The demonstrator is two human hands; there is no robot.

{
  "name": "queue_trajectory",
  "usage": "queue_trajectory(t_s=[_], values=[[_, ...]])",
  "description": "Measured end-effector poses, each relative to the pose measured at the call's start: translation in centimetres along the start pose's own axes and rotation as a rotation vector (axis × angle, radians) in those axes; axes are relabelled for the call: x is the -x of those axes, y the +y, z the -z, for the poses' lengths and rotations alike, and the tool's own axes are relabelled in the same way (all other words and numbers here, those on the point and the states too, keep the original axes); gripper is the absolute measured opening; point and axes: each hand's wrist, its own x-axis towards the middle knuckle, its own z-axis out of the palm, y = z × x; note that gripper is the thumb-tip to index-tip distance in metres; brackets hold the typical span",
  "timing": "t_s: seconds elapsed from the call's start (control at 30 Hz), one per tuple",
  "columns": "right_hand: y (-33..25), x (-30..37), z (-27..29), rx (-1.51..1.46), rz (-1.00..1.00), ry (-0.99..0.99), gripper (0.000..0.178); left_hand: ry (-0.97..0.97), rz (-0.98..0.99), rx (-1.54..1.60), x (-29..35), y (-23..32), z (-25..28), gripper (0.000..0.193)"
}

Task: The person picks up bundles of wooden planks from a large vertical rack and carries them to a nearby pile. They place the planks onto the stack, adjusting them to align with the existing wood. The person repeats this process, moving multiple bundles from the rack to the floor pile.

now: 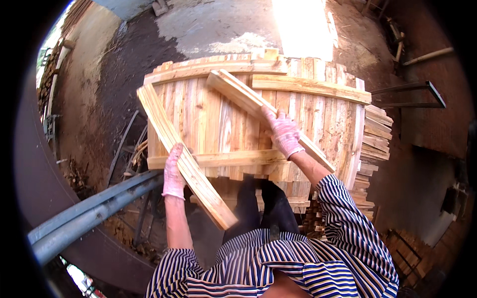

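In my left hand (174, 171), gloved in pink and white, is a long wooden plank (200, 180) with lengthwise lines along its face; I cannot tell whether it is one piece or several strips together. It slants over the left side of a wide stack of planks (198, 119), its near end reaching past the stack's front edge toward my body. My right hand (286, 133), in a similar glove, is closed over a second plank (238, 94) lying diagonally across the stack. Fingers of both hands wrap round the wood and are partly hidden.
Crosswise boards lie on the stack: one at the far left (213, 70), one at the far right (318, 87) and one along the front (218, 159). Uneven plank ends (376, 134) stick out at right. A blue-grey metal pipe (99, 213) runs in at lower left.
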Motion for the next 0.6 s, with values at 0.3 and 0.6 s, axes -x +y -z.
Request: queue_trajectory(t_s=[0.3, 0.6], values=[[5.6, 1.3, 4.6, -0.569, -0.144, -0.173, 0.087, 0.454, -0.364, -1.662, 0.2, 10.0, -1.7, 0.092], [18.1, 16.8, 0.7, -0.685, -0.395, -0.026, 0.090, -0.329, -0.223, -2.166, -4.2, -1.0, -6.6, 0.101]])
